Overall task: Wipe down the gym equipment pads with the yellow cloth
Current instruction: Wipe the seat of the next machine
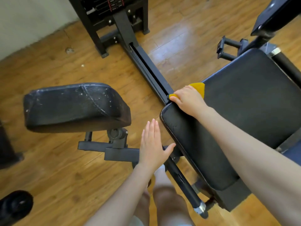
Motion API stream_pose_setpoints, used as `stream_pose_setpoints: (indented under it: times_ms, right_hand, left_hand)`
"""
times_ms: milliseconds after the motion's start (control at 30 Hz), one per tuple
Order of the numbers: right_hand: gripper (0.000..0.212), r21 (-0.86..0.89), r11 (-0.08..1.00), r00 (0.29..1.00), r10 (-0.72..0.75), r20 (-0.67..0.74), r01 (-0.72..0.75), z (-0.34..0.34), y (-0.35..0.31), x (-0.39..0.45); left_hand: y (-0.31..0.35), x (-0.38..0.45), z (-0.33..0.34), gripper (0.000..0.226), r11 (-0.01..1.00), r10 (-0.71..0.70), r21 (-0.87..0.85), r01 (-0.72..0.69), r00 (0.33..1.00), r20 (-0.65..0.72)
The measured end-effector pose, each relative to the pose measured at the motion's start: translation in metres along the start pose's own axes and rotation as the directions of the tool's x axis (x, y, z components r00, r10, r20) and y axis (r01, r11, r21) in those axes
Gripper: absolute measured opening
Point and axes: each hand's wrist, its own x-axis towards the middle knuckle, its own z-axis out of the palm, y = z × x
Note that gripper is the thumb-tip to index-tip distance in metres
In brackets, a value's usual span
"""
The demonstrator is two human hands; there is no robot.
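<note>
- A wood-plank floor is seen all over, with a glossy patch of glare near the middle and a few pale specks of debris toward the plain light wall at upper left.
- A black weight-stack frame is parked at the top; small labels with red lines are on it, but the writing is too blurry to be read, so no brand can be made out.
- The big black seat pad is on the right, a scuffed, white-flecked smaller pad on the left.
- The yellow cloth is pressed onto the seat pad's far corner under the right hand, fingers curled over it.
- The left hand is held flat, fingers together, thumb out, gripping nothing, just beside the seat pad's edge.
</note>
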Motion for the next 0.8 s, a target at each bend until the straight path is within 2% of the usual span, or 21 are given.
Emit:
stream_pose_setpoints:
  times_ms: [100,233,367,467,567,633,700,767,800]
  right_hand:
    - [0.039,0.001,0.997,0.997,-0.078,0.021,0.078,0.005,-0.017,-0.003]
    - [0.048,0.061,0.992,0.994,-0.106,-0.023,0.107,0.018,-0.031,-0.018]
    - [0.035,0.221,0.969,0.993,-0.099,-0.062,0.11,0.02,-0.045,-0.049]
    - [0.033,0.264,0.954,0.99,-0.127,-0.062,0.139,0.025,-0.047,-0.078]
    - [0.045,0.243,0.961,0.991,-0.127,-0.045,0.134,0.02,-0.034,-0.094]
    - [0.06,0.122,0.985,0.99,-0.108,-0.095,0.119,0.014,-0.023,-0.091]
    - [0.069,-0.008,0.997,0.996,-0.081,-0.04,0.08,0.011,-0.017,-0.079]
    - [0.065,-0.003,0.999,0.999,-0.054,0.005,0.054,0.017,-0.02,-0.07]
    - [0.06,0.037,0.998,0.999,-0.043,-0.018,0.044,0.021,-0.025,-0.069]
  left_hand:
    - [-0.009,-0.014,0.002,0.097,0.998,-0.023,-0.057,0.024,1.0,0.007]
    - [-0.017,-0.021,0.002,0.098,1.0,0.007,-0.021,-0.006,0.999,0.037]
    - [-0.019,-0.021,-0.002,0.098,1.0,0.022,0.007,-0.023,0.998,0.063]
    - [-0.019,-0.022,-0.003,0.097,1.0,0.022,0.007,-0.022,0.997,0.075]
    - [-0.018,-0.022,-0.002,0.097,1.0,0.024,-0.001,-0.024,0.997,0.076]
    - [-0.018,-0.022,0.0,0.097,1.0,0.024,-0.008,-0.023,0.998,0.065]
    - [-0.016,-0.022,0.001,0.098,1.0,0.025,-0.009,-0.024,0.998,0.064]
    - [-0.017,-0.021,0.003,0.101,1.0,0.027,-0.007,-0.026,0.998,0.06]
    - [-0.017,-0.021,0.003,0.103,1.0,0.027,0.0,-0.027,0.997,0.067]
